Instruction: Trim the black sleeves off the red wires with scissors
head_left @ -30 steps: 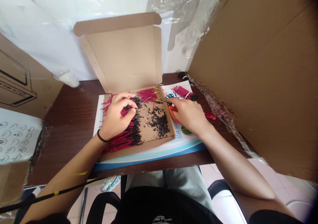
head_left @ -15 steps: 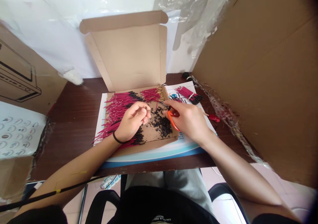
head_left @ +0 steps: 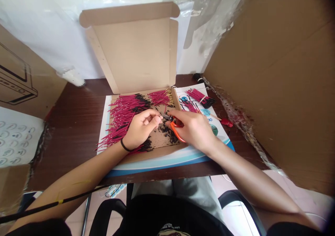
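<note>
Roughly: dark wooden surface (head_left: 75, 124), open corrugated carton (head_left: 133, 54) at twelve o'clock; left hand (head_left: 141, 126) pinching black-tipped wire (head_left: 164, 116), right hand (head_left: 192, 129) gripping orange-handled snips (head_left: 176, 131).

An open cardboard box (head_left: 133, 54) sat on the worktop (head_left: 75, 131), with loose wires (head_left: 123, 121) and insulation scraps (head_left: 167, 133) inside it, a banded wire bundle (head_left: 200, 98) to its right, and a cardboard panel (head_left: 269, 79) further right.

The left hand (head_left: 141, 126) pinches a wire (head_left: 165, 116) against the tips of orange-handled snips (head_left: 176, 130) gripped in the right hand (head_left: 192, 130), over an open cardboard box (head_left: 133, 54) heaped with red wires (head_left: 123, 119).
</note>
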Available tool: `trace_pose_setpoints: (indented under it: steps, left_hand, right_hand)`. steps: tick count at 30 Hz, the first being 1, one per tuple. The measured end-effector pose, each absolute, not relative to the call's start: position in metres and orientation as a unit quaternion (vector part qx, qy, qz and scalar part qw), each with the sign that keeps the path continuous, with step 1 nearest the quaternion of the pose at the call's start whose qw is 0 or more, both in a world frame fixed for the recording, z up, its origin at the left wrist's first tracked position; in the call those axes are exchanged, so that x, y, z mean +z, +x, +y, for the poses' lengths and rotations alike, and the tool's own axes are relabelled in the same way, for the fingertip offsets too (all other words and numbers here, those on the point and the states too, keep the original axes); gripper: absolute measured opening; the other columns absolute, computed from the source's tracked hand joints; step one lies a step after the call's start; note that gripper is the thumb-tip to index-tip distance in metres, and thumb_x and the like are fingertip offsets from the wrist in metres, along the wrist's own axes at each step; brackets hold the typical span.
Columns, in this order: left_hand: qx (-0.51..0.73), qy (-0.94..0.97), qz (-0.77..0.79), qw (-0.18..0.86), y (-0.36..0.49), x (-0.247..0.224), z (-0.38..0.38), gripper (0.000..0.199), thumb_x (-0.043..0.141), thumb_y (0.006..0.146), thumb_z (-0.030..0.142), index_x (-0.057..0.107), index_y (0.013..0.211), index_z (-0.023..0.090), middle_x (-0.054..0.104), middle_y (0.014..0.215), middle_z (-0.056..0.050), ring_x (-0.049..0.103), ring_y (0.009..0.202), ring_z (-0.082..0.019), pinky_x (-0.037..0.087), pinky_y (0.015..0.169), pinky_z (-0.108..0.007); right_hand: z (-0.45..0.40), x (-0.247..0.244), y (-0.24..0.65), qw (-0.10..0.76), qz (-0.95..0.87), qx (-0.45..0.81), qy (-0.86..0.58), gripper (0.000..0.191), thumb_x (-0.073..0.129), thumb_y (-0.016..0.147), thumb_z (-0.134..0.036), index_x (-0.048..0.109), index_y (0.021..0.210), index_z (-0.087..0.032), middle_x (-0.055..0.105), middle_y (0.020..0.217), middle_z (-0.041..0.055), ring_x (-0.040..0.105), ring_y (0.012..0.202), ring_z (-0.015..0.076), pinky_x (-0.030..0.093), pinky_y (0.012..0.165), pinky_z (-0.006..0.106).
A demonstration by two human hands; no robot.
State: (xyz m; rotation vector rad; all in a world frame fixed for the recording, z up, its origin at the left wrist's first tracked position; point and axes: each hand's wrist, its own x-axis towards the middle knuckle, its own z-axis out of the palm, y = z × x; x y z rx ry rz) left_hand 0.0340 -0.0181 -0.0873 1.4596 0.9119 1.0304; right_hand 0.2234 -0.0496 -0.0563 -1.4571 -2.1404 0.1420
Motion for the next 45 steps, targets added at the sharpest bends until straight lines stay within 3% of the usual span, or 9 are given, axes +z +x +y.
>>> trace_pose_setpoints:
  steps: [10, 34, 41, 45]
  left_hand:
    - [0.439, 0.645, 0.410, 0.472, 0.0368, -0.0774, -0.0189, 0.030, 0.070, 0.076, 0.045, 0.063, 0.079, 0.017, 0.064, 0.069, -0.002, 0.058, 0.062, -0.012, 0.047, 0.059, -0.023]
    - [0.436, 0.658, 0.409, 0.458, 0.0375, -0.0771, -0.0206, 0.030, 0.070, 0.077, 0.045, 0.066, 0.078, 0.015, 0.069, 0.073, -0.005, 0.063, 0.065, -0.014, 0.051, 0.061, -0.024]
    - [0.435, 0.664, 0.420, 0.439, 0.0376, -0.0770, -0.0221, 0.028, 0.071, 0.075, 0.043, 0.069, 0.075, 0.015, 0.072, 0.074, -0.006, 0.064, 0.065, -0.014, 0.051, 0.060, -0.024]
    - [0.434, 0.658, 0.428, 0.442, 0.0377, -0.0760, -0.0216, 0.029, 0.070, 0.076, 0.044, 0.068, 0.073, 0.016, 0.072, 0.073, -0.006, 0.064, 0.066, -0.014, 0.051, 0.061, -0.024]
  right_hand:
    - [-0.0501, -0.0603, 0.2229, 0.234, -0.805, 0.049, -0.544, 0.026, 0.055, 0.088, -0.036, 0.070, 0.105, -0.022, 0.072, 0.079, 0.0026, 0.063, 0.064, 0.0147, 0.036, 0.055, 0.026]
    - [-0.0503, -0.0628, 0.2261, 0.229, -0.817, 0.031, -0.529, 0.026, 0.054, 0.090, -0.034, 0.068, 0.107, -0.021, 0.073, 0.086, 0.0035, 0.066, 0.072, 0.0167, 0.034, 0.056, 0.026]
    - [-0.0490, -0.0584, 0.2258, 0.192, -0.818, 0.039, -0.541, 0.021, 0.053, 0.090, -0.034, 0.071, 0.094, -0.022, 0.072, 0.076, 0.0025, 0.062, 0.065, 0.0149, 0.028, 0.054, 0.026]
    - [-0.0490, -0.0598, 0.2247, 0.210, -0.807, 0.041, -0.550, 0.024, 0.052, 0.090, -0.035, 0.070, 0.096, -0.021, 0.073, 0.079, 0.0039, 0.063, 0.065, 0.0155, 0.031, 0.055, 0.026]
